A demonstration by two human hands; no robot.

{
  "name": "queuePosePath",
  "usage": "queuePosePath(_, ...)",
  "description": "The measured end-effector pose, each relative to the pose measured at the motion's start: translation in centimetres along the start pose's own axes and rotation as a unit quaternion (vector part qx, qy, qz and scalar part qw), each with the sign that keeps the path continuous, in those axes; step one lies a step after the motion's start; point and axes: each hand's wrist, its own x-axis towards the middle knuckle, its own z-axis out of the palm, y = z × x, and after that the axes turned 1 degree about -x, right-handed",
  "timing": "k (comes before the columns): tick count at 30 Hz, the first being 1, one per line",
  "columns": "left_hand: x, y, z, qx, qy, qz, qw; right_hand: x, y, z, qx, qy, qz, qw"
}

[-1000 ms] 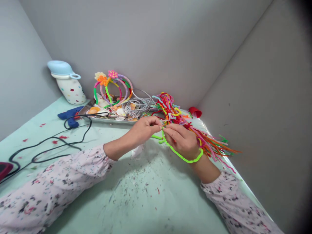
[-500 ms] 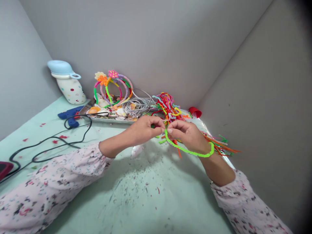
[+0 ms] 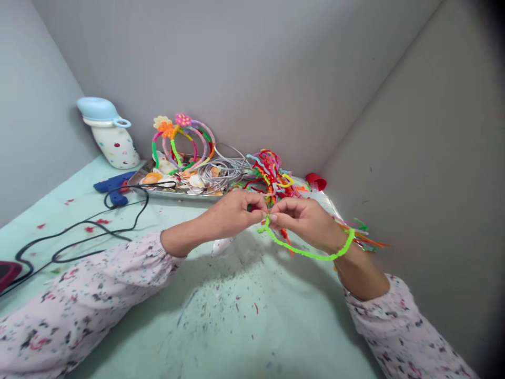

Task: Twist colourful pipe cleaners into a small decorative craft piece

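A lime-green pipe cleaner (image 3: 311, 256) hangs in a curve from between my fingertips, its far end bending up in front of my right wrist. My left hand (image 3: 240, 213) pinches at its upper end, thumb against forefinger. Facing it, my right hand (image 3: 305, 221) grips the same end between thumb and fingers. The two sets of fingertips almost touch, and the exact spot they hold is partly hidden. Just behind them lies a heap of colourful pipe cleaners (image 3: 272, 171).
A metal tray (image 3: 185, 196) holds coiled grey wire (image 3: 226, 171) and scraps; flower-topped headbands (image 3: 183, 142) stand in it. On the left are a blue glue gun (image 3: 114, 187) with a looping black cable (image 3: 74, 226) and a white bottle (image 3: 114, 142). A red cup (image 3: 315, 181) is behind.
My right hand has shifted slightly right and down. The loose part of the pipe cleaner has swung right and lower, while my left hand has hardly moved.
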Motion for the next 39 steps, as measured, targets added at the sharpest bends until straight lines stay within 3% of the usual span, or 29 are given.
queuePosePath(9, 0.0, 0.1, 0.1, -0.006, -0.006, 0.008, 1.000, -0.1, -0.3, -0.1, -0.030, -0.010, -0.009, 0.999)
queuePosePath(16, 0.0, -0.2, 0.2, -0.003, 0.009, 0.018, 1.000, -0.2, -0.4, 0.2, -0.136, 0.036, -0.080, 0.987)
queuePosePath(20, 0.1, -0.4, 0.3, -0.017, 0.019, 0.012, 1.000, -0.2, -0.5, 0.5, -0.247, 0.090, -0.149, 0.953)
queuePosePath(27, 0.2, -0.4, 0.3, -0.035, 0.028, -0.008, 0.999, -0.2, -0.3, 1.1, -0.396, 0.157, -0.262, 0.866)
queuePosePath(34, 0.4, -0.7, 0.3, -0.030, 0.042, -0.016, 0.999, -0.3, 0.2, 1.8, -0.544, 0.205, -0.277, 0.765)
queuePosePath(39, 0.4, -0.8, 0.2, -0.032, 0.048, -0.026, 0.998, -0.4, 0.1, 1.8, -0.534, 0.195, -0.274, 0.776)
